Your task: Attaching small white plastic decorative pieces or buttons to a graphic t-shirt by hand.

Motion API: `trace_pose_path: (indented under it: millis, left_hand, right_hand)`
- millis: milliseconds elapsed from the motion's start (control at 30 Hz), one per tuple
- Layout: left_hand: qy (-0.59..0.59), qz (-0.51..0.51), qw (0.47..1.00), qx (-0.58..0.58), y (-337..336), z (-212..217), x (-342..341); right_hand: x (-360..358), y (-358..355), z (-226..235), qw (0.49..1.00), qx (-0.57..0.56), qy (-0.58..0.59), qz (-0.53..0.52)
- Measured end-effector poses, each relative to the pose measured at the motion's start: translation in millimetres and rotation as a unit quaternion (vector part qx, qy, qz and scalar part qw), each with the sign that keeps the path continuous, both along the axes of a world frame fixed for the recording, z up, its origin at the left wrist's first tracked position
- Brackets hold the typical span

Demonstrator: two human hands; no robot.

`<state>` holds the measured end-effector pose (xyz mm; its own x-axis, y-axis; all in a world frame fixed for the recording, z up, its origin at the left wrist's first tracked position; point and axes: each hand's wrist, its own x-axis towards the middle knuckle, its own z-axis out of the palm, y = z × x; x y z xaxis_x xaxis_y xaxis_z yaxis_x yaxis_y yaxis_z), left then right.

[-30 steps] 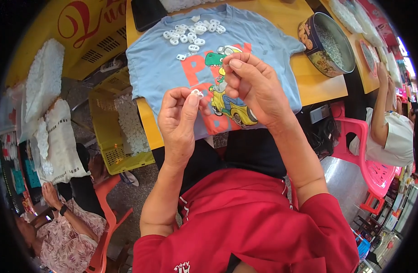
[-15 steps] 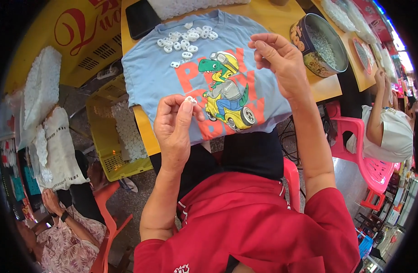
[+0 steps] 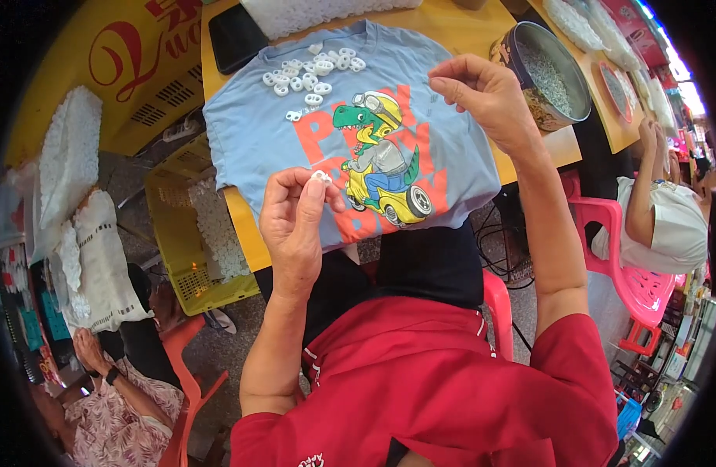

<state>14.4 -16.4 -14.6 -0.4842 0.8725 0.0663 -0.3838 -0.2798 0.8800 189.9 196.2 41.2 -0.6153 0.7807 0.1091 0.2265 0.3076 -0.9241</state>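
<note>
My left hand (image 3: 295,222) is closed, thumb against fingers, on a small white plastic cord lock (image 3: 320,177) with holes in it. It hovers over the lower left of a light blue T-shirt (image 3: 249,144) spread on the table. My right hand (image 3: 486,97) is raised over the shirt's right side, thumb and forefinger pinched together; anything between them is too small to make out. Several similar white cord locks (image 3: 315,70) lie loose near the shirt's collar. Right of my right hand, a round tin (image 3: 525,58) holds many small silvery metal pieces, perhaps springs.
A black phone or tablet (image 3: 235,37) lies at the table's (image 3: 253,241) far left corner, beside a bag of white pieces (image 3: 327,12). A yellow crate (image 3: 167,249) with more white pieces stands at the left. Other people sit on both sides; a pink chair (image 3: 626,257) is at the right.
My right hand has moved slightly right and its fingers have drawn closer together. My left hand stays nearly in place, still holding the cord lock. The whole view has shifted a little.
</note>
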Motion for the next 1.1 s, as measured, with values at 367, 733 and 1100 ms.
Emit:
trace_pose_path:
  millis: [367,733,1100]
  left_hand:
    - [-0.002,-0.003,1.0,0.003,0.3,-1.2,-0.2]
    - [0.025,-0.006,0.999,-0.031,-0.5,6.4,1.1]
    - [0.315,0.092,0.935,-0.134,-0.5,32.0,-16.9]
  right_hand:
    - [3.8,5.6,1.0,0.999,-0.01,-0.044,0.02]
    - [6.7,3.1,1.5,0.995,-0.096,-0.024,0.028]
    - [13.0,1.3,-0.5,0.978,-0.202,0.042,0.025]
